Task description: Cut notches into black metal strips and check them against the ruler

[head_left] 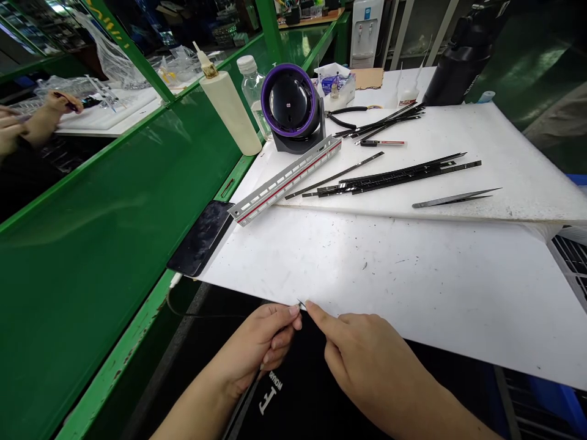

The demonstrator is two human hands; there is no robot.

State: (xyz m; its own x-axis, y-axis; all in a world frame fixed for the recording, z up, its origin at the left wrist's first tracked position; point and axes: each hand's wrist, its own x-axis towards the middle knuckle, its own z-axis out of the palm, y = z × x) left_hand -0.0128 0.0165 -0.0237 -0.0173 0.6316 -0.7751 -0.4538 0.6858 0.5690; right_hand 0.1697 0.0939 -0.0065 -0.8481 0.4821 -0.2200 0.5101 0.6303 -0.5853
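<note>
At the table's near edge my left hand (270, 336) is closed, thumb and forefinger pinching the tip of a thin dark strip (245, 397) that runs down below the palm. My right hand (362, 348) has its forefinger stretched out to the small tip by the left thumb; its other fingers are curled under and partly hidden. Whether it grips anything cannot be made out. Further back, a bundle of black strips (389, 177) and tweezers (454, 198) lie on a white foam sheet (518, 159).
A slotted metal channel (287, 183) lies near a phone (202, 238) at the left. Behind are a purple-rimmed fan (290, 101), a bottle (232, 113), pliers (346, 116), a pen (383, 143) and a black flask (463, 67). A person's hands (64, 104) show beyond the green partition (92, 201).
</note>
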